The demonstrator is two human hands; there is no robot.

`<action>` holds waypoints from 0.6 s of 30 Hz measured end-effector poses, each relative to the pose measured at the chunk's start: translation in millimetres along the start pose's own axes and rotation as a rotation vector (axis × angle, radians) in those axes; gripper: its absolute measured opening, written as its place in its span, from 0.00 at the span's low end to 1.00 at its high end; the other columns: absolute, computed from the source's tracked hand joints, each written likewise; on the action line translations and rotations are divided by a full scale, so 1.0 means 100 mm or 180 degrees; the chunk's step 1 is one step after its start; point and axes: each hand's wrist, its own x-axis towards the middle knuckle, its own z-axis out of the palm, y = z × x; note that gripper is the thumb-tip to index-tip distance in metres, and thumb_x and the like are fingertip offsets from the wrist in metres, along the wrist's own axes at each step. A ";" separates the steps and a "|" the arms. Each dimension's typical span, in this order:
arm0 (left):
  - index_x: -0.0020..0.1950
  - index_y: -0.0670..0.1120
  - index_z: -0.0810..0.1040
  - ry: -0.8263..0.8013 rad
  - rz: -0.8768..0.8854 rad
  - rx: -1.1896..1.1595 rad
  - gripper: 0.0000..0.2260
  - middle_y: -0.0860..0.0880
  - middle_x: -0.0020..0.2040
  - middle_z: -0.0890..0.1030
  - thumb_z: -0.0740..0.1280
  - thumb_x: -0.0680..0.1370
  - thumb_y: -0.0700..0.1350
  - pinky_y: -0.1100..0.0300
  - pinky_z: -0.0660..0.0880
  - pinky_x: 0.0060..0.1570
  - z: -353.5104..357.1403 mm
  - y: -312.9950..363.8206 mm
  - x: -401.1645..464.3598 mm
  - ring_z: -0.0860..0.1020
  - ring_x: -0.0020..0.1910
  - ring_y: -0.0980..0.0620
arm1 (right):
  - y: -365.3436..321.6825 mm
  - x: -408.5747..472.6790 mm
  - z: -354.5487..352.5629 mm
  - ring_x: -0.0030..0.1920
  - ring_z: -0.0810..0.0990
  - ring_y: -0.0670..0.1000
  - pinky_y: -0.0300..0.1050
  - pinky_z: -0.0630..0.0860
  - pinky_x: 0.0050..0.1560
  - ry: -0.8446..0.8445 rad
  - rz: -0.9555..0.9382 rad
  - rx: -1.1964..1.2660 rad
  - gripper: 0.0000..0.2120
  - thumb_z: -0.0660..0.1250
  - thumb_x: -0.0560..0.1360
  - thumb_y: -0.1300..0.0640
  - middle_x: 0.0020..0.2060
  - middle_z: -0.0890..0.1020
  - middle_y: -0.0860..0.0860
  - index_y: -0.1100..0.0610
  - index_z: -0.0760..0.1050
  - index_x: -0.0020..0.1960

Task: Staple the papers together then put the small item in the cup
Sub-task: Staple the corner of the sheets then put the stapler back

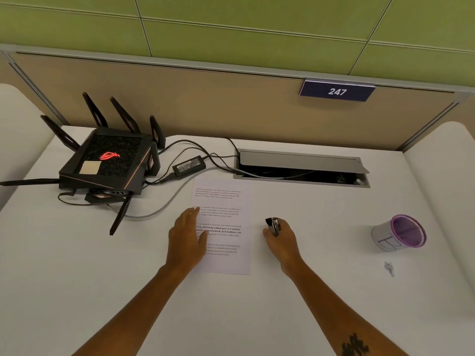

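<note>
Taking the papers as the landmark: bare worktop is stretching right of them as far as the cup, with only the right hand, gripping the stapler, sitting in that lane. Right of the papers and nearer the person, small clips are lying just short of the cup. Left of the papers, the left hand is overlapping their edge. Beyond them to the left, the router, its antennas and cables are crowding the way. Straight behind, the open cable hatch is blocking, and the partition is walling off the far side.
</note>
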 end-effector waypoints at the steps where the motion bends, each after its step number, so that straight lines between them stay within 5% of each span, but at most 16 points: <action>1: 0.82 0.47 0.64 -0.0040 0.0043 -0.0002 0.33 0.44 0.82 0.68 0.72 0.81 0.50 0.42 0.69 0.77 0.05 0.02 -0.04 0.69 0.79 0.42 | 0.03 0.05 -0.08 0.51 0.80 0.51 0.50 0.80 0.55 -0.0043 -0.0084 -0.0128 0.11 0.69 0.80 0.58 0.48 0.79 0.43 0.45 0.74 0.58; 4: 0.85 0.48 0.59 -0.0240 0.0123 -0.0182 0.35 0.46 0.86 0.61 0.70 0.82 0.52 0.44 0.62 0.82 0.22 0.08 -0.15 0.61 0.84 0.43 | 0.09 0.21 -0.31 0.54 0.83 0.58 0.62 0.81 0.59 -0.0002 -0.0270 -0.0505 0.11 0.72 0.76 0.52 0.51 0.81 0.47 0.43 0.77 0.57; 7: 0.86 0.49 0.54 -0.0311 0.0326 -0.0088 0.36 0.48 0.88 0.52 0.69 0.83 0.52 0.45 0.48 0.85 0.40 0.14 -0.24 0.50 0.87 0.45 | 0.11 0.40 -0.56 0.57 0.81 0.56 0.57 0.79 0.62 0.0276 -0.0508 -0.0892 0.16 0.74 0.75 0.55 0.54 0.80 0.50 0.48 0.79 0.62; 11: 0.87 0.49 0.52 -0.0441 0.0448 0.0021 0.36 0.48 0.88 0.48 0.67 0.83 0.54 0.43 0.44 0.86 0.56 0.20 -0.32 0.45 0.87 0.48 | 0.08 0.69 -0.89 0.56 0.79 0.53 0.41 0.71 0.55 0.0565 -0.0827 -0.1639 0.24 0.73 0.77 0.59 0.61 0.74 0.55 0.54 0.75 0.72; 18: 0.86 0.50 0.52 -0.0486 0.0537 0.0067 0.36 0.50 0.88 0.48 0.68 0.83 0.53 0.44 0.40 0.85 0.66 0.20 -0.37 0.44 0.87 0.50 | 0.03 1.19 -1.34 0.54 0.81 0.60 0.52 0.81 0.54 0.0674 -0.1214 -0.2605 0.20 0.73 0.76 0.66 0.55 0.77 0.57 0.59 0.79 0.67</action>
